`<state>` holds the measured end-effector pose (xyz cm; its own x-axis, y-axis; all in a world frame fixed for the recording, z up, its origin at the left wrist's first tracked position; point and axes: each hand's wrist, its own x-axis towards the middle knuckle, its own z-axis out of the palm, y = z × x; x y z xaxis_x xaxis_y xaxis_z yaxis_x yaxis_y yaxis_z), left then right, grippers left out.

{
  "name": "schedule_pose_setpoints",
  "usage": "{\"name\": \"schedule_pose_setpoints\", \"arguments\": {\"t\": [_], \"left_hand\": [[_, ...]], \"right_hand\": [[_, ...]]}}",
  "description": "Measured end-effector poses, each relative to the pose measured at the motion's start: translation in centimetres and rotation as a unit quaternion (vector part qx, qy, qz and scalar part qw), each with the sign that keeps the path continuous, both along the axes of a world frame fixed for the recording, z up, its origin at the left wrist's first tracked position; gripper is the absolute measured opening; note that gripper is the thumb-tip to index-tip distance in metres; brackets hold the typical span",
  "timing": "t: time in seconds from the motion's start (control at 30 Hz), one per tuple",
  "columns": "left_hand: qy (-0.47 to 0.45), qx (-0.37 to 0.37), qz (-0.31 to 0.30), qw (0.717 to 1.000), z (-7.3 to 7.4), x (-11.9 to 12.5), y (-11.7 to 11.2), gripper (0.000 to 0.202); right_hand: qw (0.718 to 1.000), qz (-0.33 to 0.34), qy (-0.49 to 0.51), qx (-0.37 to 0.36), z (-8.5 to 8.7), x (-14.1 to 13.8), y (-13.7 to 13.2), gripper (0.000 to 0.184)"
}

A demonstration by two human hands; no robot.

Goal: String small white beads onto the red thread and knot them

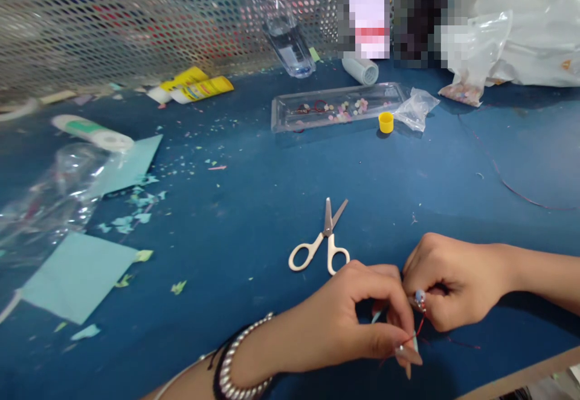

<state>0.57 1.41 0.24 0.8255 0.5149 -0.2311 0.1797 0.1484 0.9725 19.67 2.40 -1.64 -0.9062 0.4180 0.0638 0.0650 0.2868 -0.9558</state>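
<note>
My left hand (353,321), with bracelets at its wrist, pinches a thin red thread (421,327) between thumb and fingers. Touching it on the right, my right hand (457,279) is closed, knuckles up, on the beaded end of the same thread. A small bluish bead (420,296) and a few silvery ones show at its thumb. What else lies inside its fingers is hidden. Just beyond my left hand lie white-handled scissors (328,231), blades slightly apart and pointing away.
Farther back are a clear plastic tray (283,119) with beads, a yellow cap (386,122), a tilted bottle (292,46) and yellow tubes (203,90). Light-blue paper (79,276) and scraps lie left. A bag of beads (466,89) sits back right. The table edge (521,376) is close by.
</note>
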Motion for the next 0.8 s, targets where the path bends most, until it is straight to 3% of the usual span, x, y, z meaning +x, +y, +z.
{"name": "schedule_pose_setpoints", "arguments": {"t": [0.23,0.53,0.8], "left_hand": [[-0.029,-0.166,0.004,0.986,0.1,0.13,0.02,0.035],[-0.056,-0.208,0.035,0.976,-0.31,0.31,-0.15,0.027],[-0.044,-0.178,0.04,0.982,-0.19,0.22,-0.06,0.03]], "right_hand": [[1.0,-0.008,-0.016,-0.007,0.11,0.05,-0.14,0.019],[0.999,-0.015,-0.017,0.035,-0.3,-0.19,-0.47,0.024],[0.997,-0.024,-0.039,0.055,0.03,-0.29,-0.55,0.02]]}}
